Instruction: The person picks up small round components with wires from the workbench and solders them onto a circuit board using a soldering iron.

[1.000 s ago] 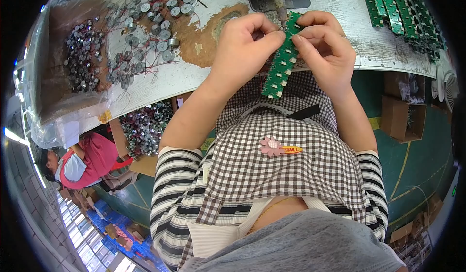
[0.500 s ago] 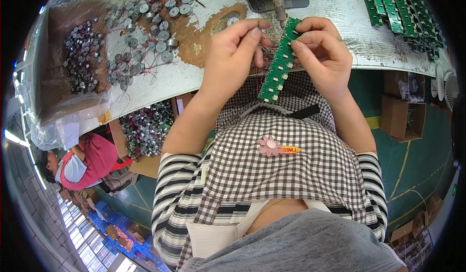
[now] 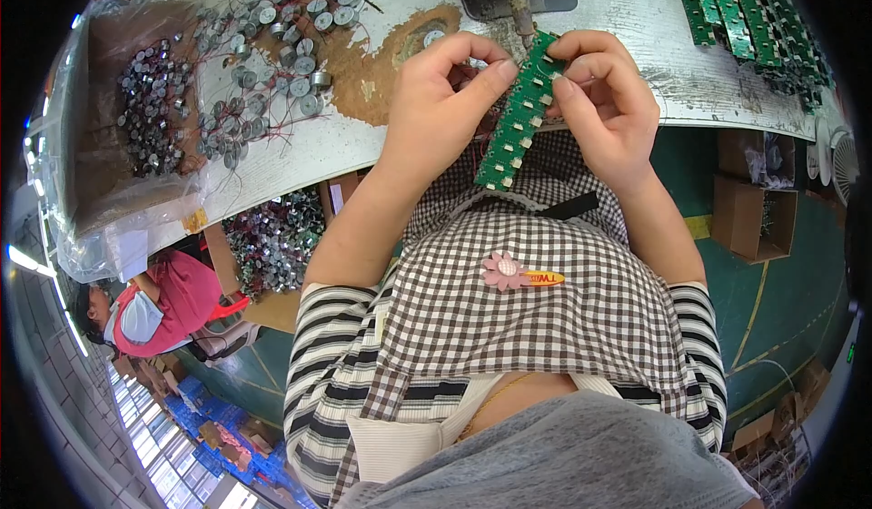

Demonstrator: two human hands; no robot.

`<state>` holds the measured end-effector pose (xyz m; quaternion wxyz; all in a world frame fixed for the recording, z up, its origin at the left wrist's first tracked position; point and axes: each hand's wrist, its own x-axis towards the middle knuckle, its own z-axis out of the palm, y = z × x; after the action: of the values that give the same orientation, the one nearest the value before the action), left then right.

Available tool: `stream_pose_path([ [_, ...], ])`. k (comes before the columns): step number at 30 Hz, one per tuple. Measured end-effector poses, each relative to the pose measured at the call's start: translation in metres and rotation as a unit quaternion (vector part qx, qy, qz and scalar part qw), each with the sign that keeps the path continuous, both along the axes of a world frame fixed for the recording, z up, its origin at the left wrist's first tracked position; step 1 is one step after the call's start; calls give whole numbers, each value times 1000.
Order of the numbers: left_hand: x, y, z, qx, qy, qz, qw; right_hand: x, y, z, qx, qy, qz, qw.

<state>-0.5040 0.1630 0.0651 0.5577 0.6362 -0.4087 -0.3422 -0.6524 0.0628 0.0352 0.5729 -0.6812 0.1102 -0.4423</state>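
Note:
A long green circuit board strip (image 3: pixel 510 138) with a row of pale connectors slants between my hands, its lower end above my checked apron. My left hand (image 3: pixel 445 100) is closed at its upper left edge, thumb and index finger together on it. At the upper right edge, my right hand (image 3: pixel 607 100) has its fingers curled, the index finger against the board and the thumb beside it. Thin wire shows near the right fingertips; whether they pinch it is too small to tell. Reddish wires behind the board are partly hidden by my left hand.
Small round metal motors (image 3: pixel 300 64) with red wires lie across the worn white table (image 3: pixel 359 150). A plastic-lined box (image 3: pixel 95 150) holds more at the left. Green board strips (image 3: pixel 745 19) are stacked far right. A dark fan-like device (image 3: pixel 545 0) stands behind my hands. A person (image 3: pixel 168 305) sits at left.
My left thumb and index finger have moved right and closed at the board's edge. My right thumb has drawn slightly off the board. The board's lower end has shifted a little left.

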Motion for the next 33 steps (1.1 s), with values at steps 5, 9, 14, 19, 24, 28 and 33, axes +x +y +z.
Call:
stream_pose_path([
  [5, -7, -6, 4, -11, 62, 26, 998, 1, -1, 5, -45, 22, -14, 999],
  [9, -8, -9, 1, -27, 75, 40, 996, 2, -2, 5, -46, 33, -31, 998],
  [14, -6, -12, 1, -10, 34, 30, 999, 4, -6, 5, -50, 33, -36, 998],
  [19, -8, -13, 2, -31, 34, 57, 997, 2, -10, 7, -143, 48, -50, 987],
  [24, -9, -9, -1, -11, 0, 41, 999, 1, 0, 5, -59, 32, -33, 997],
  [28, -11, -8, -2, -30, 8, 56, 998, 2, 3, 6, -23, 37, -25, 999],
  [33, 33, 0, 20, -21, -255, 16, 967, 0, 1, -1, 7, 21, -31, 999],
])
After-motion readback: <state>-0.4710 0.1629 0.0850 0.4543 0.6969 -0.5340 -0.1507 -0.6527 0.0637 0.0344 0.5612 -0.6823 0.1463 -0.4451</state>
